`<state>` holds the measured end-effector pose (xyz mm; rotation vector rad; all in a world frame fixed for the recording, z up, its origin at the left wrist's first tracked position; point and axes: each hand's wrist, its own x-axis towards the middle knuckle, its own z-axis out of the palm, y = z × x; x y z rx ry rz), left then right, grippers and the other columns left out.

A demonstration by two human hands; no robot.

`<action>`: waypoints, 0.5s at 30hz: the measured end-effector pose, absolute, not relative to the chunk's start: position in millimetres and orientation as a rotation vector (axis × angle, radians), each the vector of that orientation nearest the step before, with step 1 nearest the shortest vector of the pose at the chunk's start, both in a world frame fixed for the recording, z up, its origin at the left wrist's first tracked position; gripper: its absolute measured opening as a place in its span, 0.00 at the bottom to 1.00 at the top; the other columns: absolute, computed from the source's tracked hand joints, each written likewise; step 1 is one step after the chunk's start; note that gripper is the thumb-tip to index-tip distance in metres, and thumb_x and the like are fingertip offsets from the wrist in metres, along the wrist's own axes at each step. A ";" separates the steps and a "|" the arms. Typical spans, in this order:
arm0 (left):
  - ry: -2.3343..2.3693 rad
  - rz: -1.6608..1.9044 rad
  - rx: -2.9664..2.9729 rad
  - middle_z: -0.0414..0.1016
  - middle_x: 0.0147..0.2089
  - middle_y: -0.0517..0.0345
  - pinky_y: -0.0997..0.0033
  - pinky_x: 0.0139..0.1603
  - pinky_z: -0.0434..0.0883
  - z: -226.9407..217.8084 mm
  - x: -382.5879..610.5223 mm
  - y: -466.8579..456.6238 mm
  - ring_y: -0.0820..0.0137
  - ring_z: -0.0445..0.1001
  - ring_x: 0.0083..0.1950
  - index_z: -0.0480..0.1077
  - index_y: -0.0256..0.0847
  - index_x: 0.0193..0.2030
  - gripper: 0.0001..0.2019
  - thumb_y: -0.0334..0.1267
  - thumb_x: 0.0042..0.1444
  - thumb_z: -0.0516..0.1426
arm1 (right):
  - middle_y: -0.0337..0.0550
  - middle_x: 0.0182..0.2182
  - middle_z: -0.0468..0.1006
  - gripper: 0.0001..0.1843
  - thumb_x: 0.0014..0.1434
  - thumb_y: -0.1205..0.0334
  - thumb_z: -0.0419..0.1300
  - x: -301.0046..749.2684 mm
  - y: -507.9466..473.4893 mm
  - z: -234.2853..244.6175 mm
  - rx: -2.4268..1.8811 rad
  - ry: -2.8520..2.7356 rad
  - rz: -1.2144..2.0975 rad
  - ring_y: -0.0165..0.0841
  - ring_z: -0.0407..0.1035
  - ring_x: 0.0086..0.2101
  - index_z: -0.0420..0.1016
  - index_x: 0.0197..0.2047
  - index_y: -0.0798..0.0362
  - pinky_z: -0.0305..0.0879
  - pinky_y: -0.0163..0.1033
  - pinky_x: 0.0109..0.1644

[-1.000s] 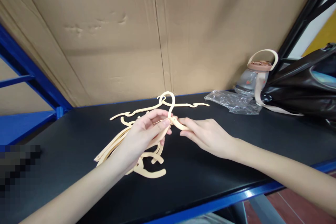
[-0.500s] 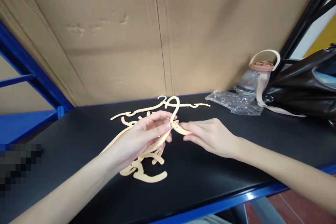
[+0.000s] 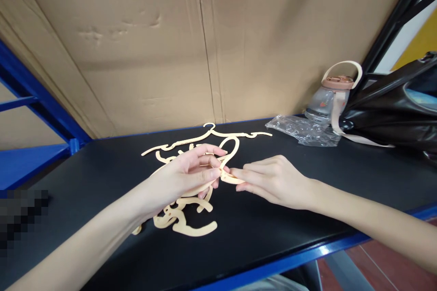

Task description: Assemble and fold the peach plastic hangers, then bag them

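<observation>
My left hand is closed around one arm of a cream folding clothes hanger, just beside its hook joint. My right hand pinches the hanger's other, short arm to the right of the joint. The hook loops up between both hands, tipped to the right. Part of the held hanger is hidden behind my left fingers and palm. Under and around my left hand lie several cream hanger pieces, curved and overlapping. Behind them an unfolded cream hanger lies flat, its hook towards the cardboard.
A cardboard wall closes the back of the black tabletop. On the right are crumpled clear plastic, a strapped clear bottle and a dark bag. Blue metal framing stands at left.
The held hanger's hook has tilted and dropped lower, and its joint has come down slightly. Both hands keep their hold. The whole view has shifted a little.
</observation>
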<state>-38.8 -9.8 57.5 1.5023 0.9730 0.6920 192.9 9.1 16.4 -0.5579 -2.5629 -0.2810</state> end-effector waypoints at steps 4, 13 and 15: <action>1.043 0.607 1.542 0.70 0.38 0.60 0.77 0.32 0.68 61.6 -37.9 -11.2 0.76 0.66 0.32 0.71 0.42 0.47 0.12 0.38 0.56 0.60 | 0.38 0.26 0.76 0.18 0.69 0.57 0.48 194.4 9.0 15.7 -0.535 -2.561 -0.355 0.27 0.70 0.26 0.70 0.56 0.55 0.60 0.32 0.30; 1.035 0.652 1.569 0.69 0.31 0.63 0.77 0.29 0.71 56.4 -33.9 -8.0 0.75 0.69 0.31 0.72 0.39 0.33 0.05 0.35 0.50 0.63 | 0.36 0.25 0.76 0.17 0.69 0.57 0.49 192.2 8.1 13.6 -0.546 -2.578 -0.458 0.27 0.69 0.25 0.73 0.52 0.53 0.56 0.34 0.28; 1.023 0.651 1.550 0.70 0.30 0.63 0.75 0.29 0.72 56.7 -34.8 -8.1 0.74 0.70 0.30 0.72 0.39 0.29 0.05 0.34 0.47 0.65 | 0.37 0.26 0.77 0.16 0.69 0.57 0.49 192.2 7.2 15.2 -0.557 -2.573 -0.435 0.28 0.70 0.26 0.74 0.50 0.52 0.57 0.34 0.29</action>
